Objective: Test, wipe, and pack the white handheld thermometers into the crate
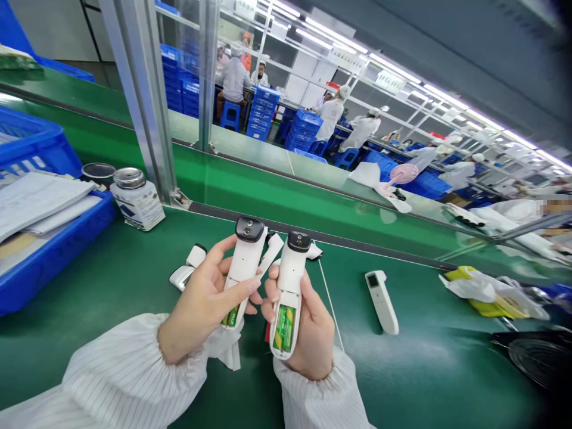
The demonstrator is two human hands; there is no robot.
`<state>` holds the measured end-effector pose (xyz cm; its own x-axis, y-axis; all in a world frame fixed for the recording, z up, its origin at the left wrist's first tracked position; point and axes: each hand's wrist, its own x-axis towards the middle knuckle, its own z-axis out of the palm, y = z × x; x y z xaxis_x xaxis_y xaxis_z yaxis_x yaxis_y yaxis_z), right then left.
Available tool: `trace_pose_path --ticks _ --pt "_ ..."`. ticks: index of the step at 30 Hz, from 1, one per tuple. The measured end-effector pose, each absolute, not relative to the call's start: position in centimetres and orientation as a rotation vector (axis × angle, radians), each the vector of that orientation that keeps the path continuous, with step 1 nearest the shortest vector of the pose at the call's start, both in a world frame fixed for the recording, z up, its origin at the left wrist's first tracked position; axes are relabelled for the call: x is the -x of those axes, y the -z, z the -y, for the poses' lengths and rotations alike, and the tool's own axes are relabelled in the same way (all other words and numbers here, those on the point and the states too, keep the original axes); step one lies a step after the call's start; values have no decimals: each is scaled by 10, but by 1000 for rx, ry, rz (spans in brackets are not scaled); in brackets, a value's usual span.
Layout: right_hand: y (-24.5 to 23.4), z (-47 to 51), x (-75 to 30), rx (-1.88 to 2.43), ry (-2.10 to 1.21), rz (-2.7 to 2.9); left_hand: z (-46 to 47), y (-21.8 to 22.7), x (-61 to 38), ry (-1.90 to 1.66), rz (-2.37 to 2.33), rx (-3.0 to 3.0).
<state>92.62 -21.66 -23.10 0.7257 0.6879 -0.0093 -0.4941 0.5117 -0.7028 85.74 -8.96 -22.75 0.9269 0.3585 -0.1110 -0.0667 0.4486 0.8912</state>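
My left hand [203,298] is closed round a white handheld infrared thermometer [244,259] with a black sensor head, tilted slightly to the right. Green batteries show in its lower end, partly behind my thumb. A second infrared thermometer [292,271] is gripped in my right hand [315,328]. Its battery compartment lies uncovered, with two green batteries [284,328] side by side. Behind the held pair, more white thermometers lie on the green table, mostly hidden by my hands. Left of my left hand is a white piece with a dark edge [181,277].
Another thermometer [382,301] lies to the right. At the left stand a blue crate [100,217] with papers and a white dispenser bottle [138,199] beside a metal post [143,101]. A plastic bag [496,292] is at far right. People work beyond the glass.
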Motion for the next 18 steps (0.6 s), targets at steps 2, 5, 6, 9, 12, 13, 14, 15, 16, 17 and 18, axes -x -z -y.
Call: trace_pose_path --ticks 2,5,6,9,12,13,14,15,16,17,18 --pt "232 215 -926 713 -753 302 90 231 -855 -255 -284 -1119" --pt "235 213 -925 707 -772 312 90 234 -853 -186 -222 -1061" --pt "235 213 -924 706 -769 312 90 234 -853 -169 -191 -1025" --pt "234 213 -924 693 -782 299 92 231 -856 -135 -55 -898" --pt "232 213 -924 694 -798 271 94 225 -861 -110 57 -797" --pt "231 213 -924 698 -795 262 94 223 -862 -106 66 -782" --pt "230 212 -923 703 -790 257 95 222 -862 -103 57 -781" --pt "229 212 -923 707 -787 252 95 222 -862 -101 40 -789" --pt "229 212 -922 710 -784 247 95 222 -861 -107 17 -802" --pt "229 212 -921 711 -780 243 95 222 -860 -118 -11 -815" --pt "229 212 -921 712 -773 239 96 224 -859 -127 -41 -828"
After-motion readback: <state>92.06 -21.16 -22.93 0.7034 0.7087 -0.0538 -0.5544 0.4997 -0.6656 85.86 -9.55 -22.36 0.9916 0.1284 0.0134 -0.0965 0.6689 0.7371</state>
